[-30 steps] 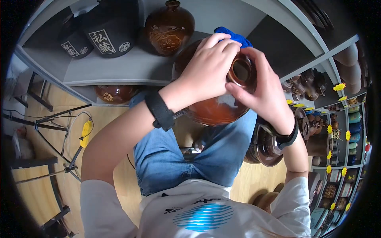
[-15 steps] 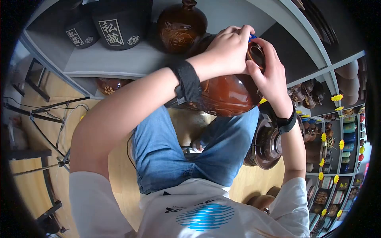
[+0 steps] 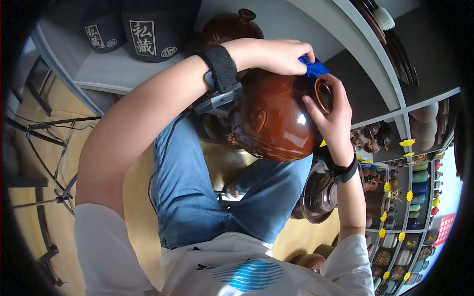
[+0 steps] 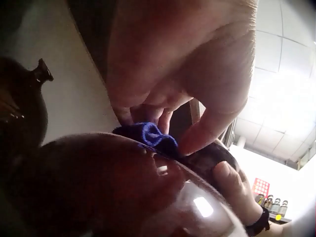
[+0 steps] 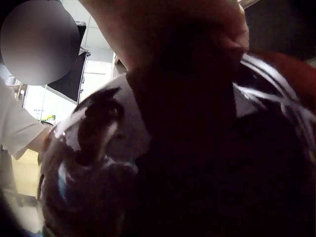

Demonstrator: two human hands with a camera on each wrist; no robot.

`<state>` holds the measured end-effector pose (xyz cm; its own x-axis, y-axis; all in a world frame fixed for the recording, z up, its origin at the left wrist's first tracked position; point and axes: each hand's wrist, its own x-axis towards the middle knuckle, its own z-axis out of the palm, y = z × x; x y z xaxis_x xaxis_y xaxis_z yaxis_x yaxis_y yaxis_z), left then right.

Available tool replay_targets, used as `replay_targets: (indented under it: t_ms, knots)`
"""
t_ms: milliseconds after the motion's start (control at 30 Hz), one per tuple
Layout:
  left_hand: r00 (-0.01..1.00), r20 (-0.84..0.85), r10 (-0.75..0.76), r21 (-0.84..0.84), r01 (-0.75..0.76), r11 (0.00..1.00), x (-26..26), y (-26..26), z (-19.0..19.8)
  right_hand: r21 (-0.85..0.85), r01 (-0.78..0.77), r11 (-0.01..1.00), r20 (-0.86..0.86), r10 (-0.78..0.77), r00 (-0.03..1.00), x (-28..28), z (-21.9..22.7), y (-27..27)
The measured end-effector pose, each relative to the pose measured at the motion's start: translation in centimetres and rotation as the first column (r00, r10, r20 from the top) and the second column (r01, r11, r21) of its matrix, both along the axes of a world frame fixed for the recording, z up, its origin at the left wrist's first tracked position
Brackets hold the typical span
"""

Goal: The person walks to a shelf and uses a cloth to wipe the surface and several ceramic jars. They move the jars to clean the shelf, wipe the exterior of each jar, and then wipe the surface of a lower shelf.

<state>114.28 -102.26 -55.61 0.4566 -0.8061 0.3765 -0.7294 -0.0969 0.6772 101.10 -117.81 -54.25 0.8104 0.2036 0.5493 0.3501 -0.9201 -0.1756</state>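
Observation:
A large glossy brown jar [image 3: 276,118] leans to the right above the person's knees, its round mouth [image 3: 324,96] turned toward the right. My left hand [image 3: 279,56] reaches across the jar's far side and pinches a bunched blue cloth [image 3: 316,69] beside the neck. In the left wrist view that cloth [image 4: 150,138] lies against the glazed shoulder under the fingertips. My right hand [image 3: 333,116] holds the neck, thumb on the near side and fingers curled over the rim. The right wrist view is mostly dark jar surface [image 5: 98,133], with that hand's fingers hidden.
A grey shelf [image 3: 116,74] ahead carries black jars [image 3: 158,32] with white lettering and another brown jar [image 3: 229,27]. Stacked brown pots [image 3: 316,197] stand on the floor by the right knee. A black metal stand [image 3: 54,143] is at left; stocked shelves [image 3: 405,207] run along the right.
My left hand has slid off the neck to the jar's far shoulder, bringing the blue cloth into fuller view. The jar has tilted further right, while my right hand stays at the neck.

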Motion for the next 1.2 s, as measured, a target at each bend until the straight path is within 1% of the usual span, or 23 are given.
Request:
replay_targets:
  t_ms: [33, 67, 133, 200, 267, 333, 400, 467, 533, 600, 633, 700, 733, 767, 800, 833, 867, 967, 1000, 1067, 1100, 1133, 1200]
  knots:
    - [0.995, 0.080, 0.063, -0.070, -0.057, 0.996, 1.0, -1.0, -1.1, 0.006, -0.031, 0.999, 0.048, 0.031, 0.998, 0.1, -0.4, -0.2]
    - [0.995, 0.078, 0.068, -0.078, -0.062, 0.995, 1.1, -1.6, -1.0, -0.001, -0.036, 0.999, 0.047, 0.036, 0.998, 0.1, -0.5, -0.3]
    - [0.986, 0.157, 0.049, 0.051, -0.058, 0.997, 1.4, -2.6, -0.9, -0.009, -0.033, 0.999, 0.056, 0.033, 0.998, 0.0, -0.7, -0.3]
    - [0.980, 0.200, 0.015, 0.043, -0.024, 0.999, 1.5, -3.3, -0.9, -0.004, -0.030, 1.000, 0.044, 0.030, 0.999, 0.1, -0.6, -0.3]
    - [0.947, 0.316, -0.057, 0.214, -0.012, 0.977, 2.1, -3.8, -0.4, -0.002, -0.051, 0.999, 0.014, 0.051, 0.999, 0.2, -0.3, -0.3]
    - [0.963, 0.266, -0.046, 0.210, -0.012, 0.978, 2.2, -3.8, -0.6, -0.050, -0.035, 0.998, -0.020, 0.034, 0.999, 0.0, 0.3, 0.0]
    - [0.987, 0.156, -0.035, 0.220, 0.000, 0.975, 2.1, -3.6, -0.6, -0.093, -0.027, 0.995, -0.049, 0.022, 0.999, -0.1, 0.5, 0.2]
    - [0.985, 0.165, -0.044, 0.245, 0.002, 0.970, 2.8, -3.7, -0.9, -0.100, -0.061, 0.993, -0.039, 0.057, 0.998, -0.3, 0.4, 0.1]
    - [0.984, 0.173, -0.052, 0.268, 0.003, 0.964, 3.9, -4.0, -1.7, -0.098, -0.048, 0.994, -0.050, 0.044, 0.998, -0.5, 0.3, 0.1]
    - [0.994, 0.080, -0.076, 0.182, 0.061, 0.981, 5.4, -4.6, -3.6, -0.079, -0.080, 0.994, 0.000, 0.080, 0.997, -0.8, -0.1, 0.0]
    - [0.995, 0.076, -0.071, 0.181, 0.056, 0.982, 5.4, -4.6, -4.0, -0.072, -0.081, 0.994, 0.002, 0.081, 0.997, -1.0, -0.4, -0.1]
    - [0.994, -0.109, -0.026, 0.228, 0.051, 0.972, 5.7, -4.6, -4.7, -0.077, -0.093, 0.993, 0.004, 0.094, 0.996, -1.6, -0.7, -0.1]
    - [0.994, -0.110, -0.022, 0.229, 0.047, 0.972, 5.4, -4.2, -4.7, -0.083, -0.099, 0.992, 0.010, 0.100, 0.995, -1.9, -0.8, 0.0]
    - [0.983, -0.183, 0.020, 0.215, 0.020, 0.976, 4.9, -3.8, -4.8, -0.104, -0.100, 0.990, 0.022, 0.103, 0.994, -2.1, -0.9, -0.1]
    - [0.965, -0.254, 0.060, 0.203, -0.007, 0.979, 4.5, -3.3, -4.9, -0.103, -0.102, 0.989, 0.021, 0.104, 0.994, -2.2, -1.0, -0.1]
    - [0.921, -0.389, 0.024, 0.167, 0.045, 0.985, 4.5, -3.1, -5.4, -0.097, -0.107, 0.989, 0.019, 0.109, 0.994, -2.3, -1.1, -0.1]
    - [0.921, -0.389, 0.023, 0.166, 0.045, 0.985, 4.5, -2.9, -5.7, -0.092, -0.112, 0.989, 0.017, 0.114, 0.993, -2.5, -1.2, -0.1]
    - [0.859, -0.511, -0.038, -0.001, 0.044, 0.999, 4.6, -2.7, -7.2, -0.109, -0.101, 0.989, -0.002, 0.102, 0.995, -2.9, -1.1, 0.0]
    - [0.860, -0.510, -0.038, 0.000, 0.045, 0.999, 4.8, -2.7, -7.6, -0.110, -0.099, 0.989, -0.009, 0.098, 0.995, -3.0, -1.1, 0.0]
    - [0.727, -0.686, -0.042, 0.068, 0.121, 0.990, 4.5, -2.1, -7.6, -0.117, -0.106, 0.987, -0.007, 0.106, 0.994, -3.1, -1.1, 0.0]
    - [0.694, -0.719, 0.026, 0.116, 0.082, 0.990, 4.3, -1.9, -7.6, -0.123, -0.115, 0.986, -0.005, 0.115, 0.993, -3.2, -1.1, 0.0]
    - [0.694, -0.719, 0.026, 0.116, 0.083, 0.990, 4.0, -1.5, -7.6, -0.123, -0.115, 0.986, -0.005, 0.115, 0.993, -3.2, -1.1, 0.1]
    - [0.636, -0.772, 0.006, 0.065, 0.069, 0.995, 3.4, -0.8, -7.6, -0.113, -0.114, 0.987, -0.010, 0.113, 0.993, -3.3, -1.1, 0.1]
